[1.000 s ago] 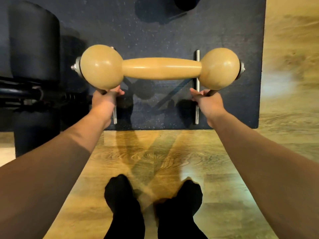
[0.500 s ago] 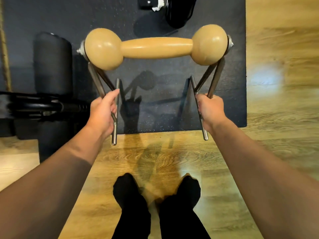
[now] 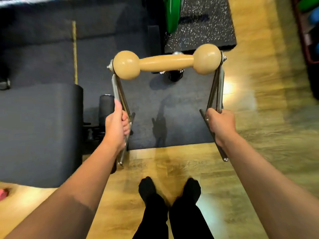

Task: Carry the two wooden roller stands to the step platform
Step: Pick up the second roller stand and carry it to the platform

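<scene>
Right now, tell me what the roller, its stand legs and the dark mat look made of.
Roller: tan, smooth and glossy, with soft highlights; likely varnished wood, though moulded plastic is possible.
Stand legs: silvery rods with bright reflections; polished or plated metal.
Dark mat: matte, finely speckled; probably rubber.

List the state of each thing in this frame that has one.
Wooden roller stand: lifted off the floor, tilted, roller end away from the person.
Left hand: closed around the stand's left metal legs.
Right hand: closed around the right legs.
Black mat: flat on the floor.
</scene>
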A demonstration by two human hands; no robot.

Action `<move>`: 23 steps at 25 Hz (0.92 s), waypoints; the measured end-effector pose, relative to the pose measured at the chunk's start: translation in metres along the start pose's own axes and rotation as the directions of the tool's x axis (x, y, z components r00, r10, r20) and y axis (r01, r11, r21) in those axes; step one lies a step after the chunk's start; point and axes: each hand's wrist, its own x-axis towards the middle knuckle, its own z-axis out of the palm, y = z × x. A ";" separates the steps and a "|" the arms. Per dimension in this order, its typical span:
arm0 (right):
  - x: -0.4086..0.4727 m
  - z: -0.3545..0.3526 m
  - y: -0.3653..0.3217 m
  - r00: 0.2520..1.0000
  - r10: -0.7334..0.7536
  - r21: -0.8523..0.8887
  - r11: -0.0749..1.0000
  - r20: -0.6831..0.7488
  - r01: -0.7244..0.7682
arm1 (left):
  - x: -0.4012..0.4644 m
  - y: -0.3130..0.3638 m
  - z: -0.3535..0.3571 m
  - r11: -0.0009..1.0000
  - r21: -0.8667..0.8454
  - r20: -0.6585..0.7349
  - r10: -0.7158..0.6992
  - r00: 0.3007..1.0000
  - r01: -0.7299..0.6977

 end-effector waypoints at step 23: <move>-0.452 -0.274 -0.429 0.707 -0.695 0.404 0.689 0.130 0.602 | -0.455 0.451 -0.064 0.597 -0.182 0.039 0.798 0.601 -0.781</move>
